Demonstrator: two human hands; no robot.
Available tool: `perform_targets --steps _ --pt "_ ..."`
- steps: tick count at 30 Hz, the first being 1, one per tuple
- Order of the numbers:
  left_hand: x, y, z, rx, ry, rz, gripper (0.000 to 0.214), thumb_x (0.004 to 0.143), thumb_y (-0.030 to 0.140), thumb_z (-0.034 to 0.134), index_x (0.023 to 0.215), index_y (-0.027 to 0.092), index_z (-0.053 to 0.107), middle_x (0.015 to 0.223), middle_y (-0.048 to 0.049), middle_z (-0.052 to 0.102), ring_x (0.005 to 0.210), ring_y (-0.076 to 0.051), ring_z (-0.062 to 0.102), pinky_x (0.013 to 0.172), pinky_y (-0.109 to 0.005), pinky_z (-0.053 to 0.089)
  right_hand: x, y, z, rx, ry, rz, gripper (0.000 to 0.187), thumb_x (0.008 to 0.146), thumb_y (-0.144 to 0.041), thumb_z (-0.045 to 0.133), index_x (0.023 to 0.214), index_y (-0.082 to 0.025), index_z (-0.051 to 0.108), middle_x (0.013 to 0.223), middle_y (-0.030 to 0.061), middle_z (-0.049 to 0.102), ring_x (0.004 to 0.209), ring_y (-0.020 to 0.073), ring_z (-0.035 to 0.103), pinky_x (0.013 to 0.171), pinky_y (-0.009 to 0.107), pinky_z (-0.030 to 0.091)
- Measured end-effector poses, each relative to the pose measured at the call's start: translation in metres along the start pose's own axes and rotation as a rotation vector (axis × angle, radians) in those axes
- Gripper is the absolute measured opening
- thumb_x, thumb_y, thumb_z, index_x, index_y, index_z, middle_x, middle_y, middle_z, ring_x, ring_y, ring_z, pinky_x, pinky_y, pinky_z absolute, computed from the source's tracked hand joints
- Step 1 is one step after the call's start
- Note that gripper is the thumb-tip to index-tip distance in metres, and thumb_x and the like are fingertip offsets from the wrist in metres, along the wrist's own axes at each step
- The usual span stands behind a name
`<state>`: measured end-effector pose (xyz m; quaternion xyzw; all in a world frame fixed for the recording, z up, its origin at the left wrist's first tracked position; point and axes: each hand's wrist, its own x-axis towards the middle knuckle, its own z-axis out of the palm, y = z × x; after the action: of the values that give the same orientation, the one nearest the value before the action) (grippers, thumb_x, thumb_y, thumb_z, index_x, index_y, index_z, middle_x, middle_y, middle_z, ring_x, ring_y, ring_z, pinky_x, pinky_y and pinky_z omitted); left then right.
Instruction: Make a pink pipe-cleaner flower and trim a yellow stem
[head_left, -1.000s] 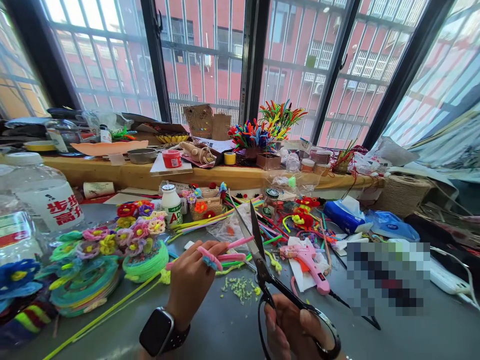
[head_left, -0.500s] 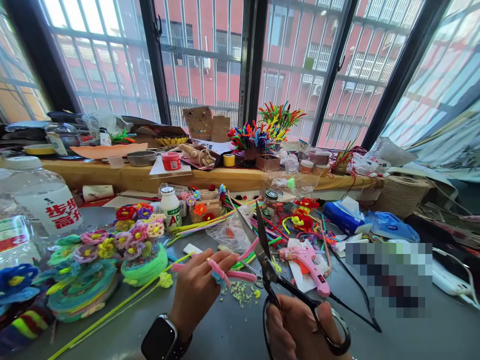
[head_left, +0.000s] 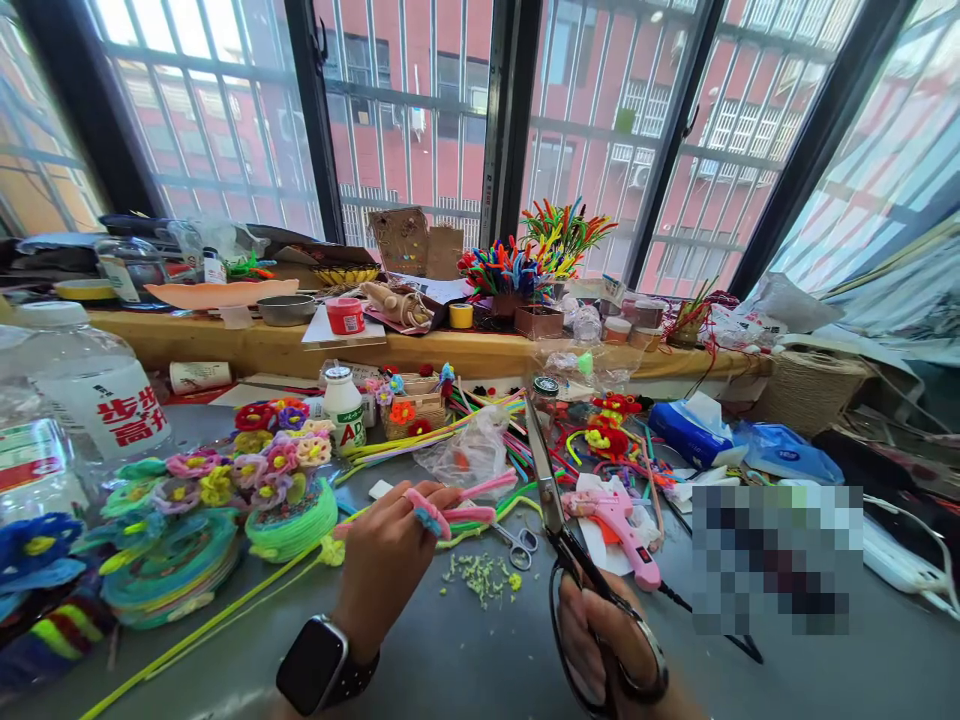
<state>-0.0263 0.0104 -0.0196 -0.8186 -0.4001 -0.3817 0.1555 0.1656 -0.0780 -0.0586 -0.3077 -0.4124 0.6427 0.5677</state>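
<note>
Over the desk (head_left: 480, 660), the left hand (head_left: 394, 555) holds fuzzy pink stems (head_left: 471, 514), the right hand (head_left: 607, 640) large scissors (head_left: 551, 500), blades together; a white bottle (head_left: 344, 405) stands toward the far edge.

In our left hand (head_left: 394, 565) we hold the fuzzy pink stems (head_left: 472, 514), left of the pink glue gun (head_left: 621, 525) and well apart from it: two soft lengths stick out toward the gun, the upper slanting upward and the lower nearly level, while a bent part with a light-blue piece (head_left: 429, 519) lies across our fingers. In our right hand (head_left: 611, 640) we hold the large scissors (head_left: 553, 505), silvery blades nearly together and pointing up, just left of the gun in view, with the black handle loops nearer to us than the gun.
</note>
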Motion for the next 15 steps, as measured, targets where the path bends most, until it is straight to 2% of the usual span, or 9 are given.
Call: perform_targets --steps 2,4,7,11,13,15 --pt "0.000 0.000 0.002 0.059 -0.098 -0.084 0.024 0.077 0.018 0.039 0.081 0.020 0.063 0.076 -0.0023 0.066 0.066 -0.015 0.058 0.055 -0.024 0.042 -0.001 -0.007 0.001 -0.141 0.046 -0.016 0.032 0.069 -0.046 0.053 0.065 -0.016 0.044 0.043 -0.0075 0.037 0.034 0.0039 0.031 0.034 0.015 0.027" --pt "0.000 0.001 0.004 0.095 -0.176 -0.173 0.023 0.077 0.027 0.042 0.091 0.021 0.059 0.082 -0.0032 0.064 0.069 -0.017 0.059 0.054 -0.026 0.043 -0.001 -0.014 0.003 -0.311 0.045 -0.035 0.033 0.069 -0.045 0.053 0.061 -0.015 0.045 0.045 -0.0040 0.045 0.040 0.0062 0.041 0.041 0.018 0.034" --pt "0.002 0.002 0.003 0.073 -0.186 -0.186 0.027 0.078 0.035 0.040 0.095 0.020 0.054 0.085 -0.0046 0.063 0.081 -0.019 0.057 0.062 -0.027 0.045 0.000 -0.018 0.004 -0.408 -0.011 0.013 0.034 0.063 -0.046 0.059 0.062 -0.014 0.049 0.062 0.0044 0.059 0.058 0.0136 0.055 0.057 0.024 0.042" --pt "0.002 0.001 0.004 0.071 -0.080 -0.205 0.029 0.083 0.029 0.027 0.083 0.017 0.054 0.070 -0.0039 0.063 0.068 -0.018 0.059 0.057 -0.027 0.044 0.003 -0.009 0.003 -0.233 -0.143 0.053 0.045 0.054 -0.054 0.063 0.072 -0.014 0.051 0.087 0.0135 0.061 0.078 0.0230 0.058 0.071 0.036 0.042" --pt "0.001 -0.001 0.006 0.072 -0.052 -0.257 0.031 0.084 0.028 0.025 0.075 0.017 0.053 0.065 -0.0040 0.062 0.059 -0.017 0.059 0.051 -0.026 0.043 0.005 -0.001 0.002 -0.109 -0.271 0.085 0.054 0.051 -0.065 0.055 0.069 -0.014 0.051 0.086 0.0149 0.060 0.078 0.0251 0.059 0.069 0.038 0.042" --pt "-0.001 -0.004 0.008 0.028 -0.038 -0.297 0.029 0.083 0.028 0.028 0.073 0.017 0.052 0.065 -0.0039 0.062 0.058 -0.017 0.059 0.052 -0.026 0.043 0.006 0.006 0.002 -0.010 -0.422 0.109 0.063 0.042 -0.073 0.052 0.066 -0.015 0.050 0.077 0.0134 0.060 0.073 0.0259 0.059 0.067 0.039 0.042"
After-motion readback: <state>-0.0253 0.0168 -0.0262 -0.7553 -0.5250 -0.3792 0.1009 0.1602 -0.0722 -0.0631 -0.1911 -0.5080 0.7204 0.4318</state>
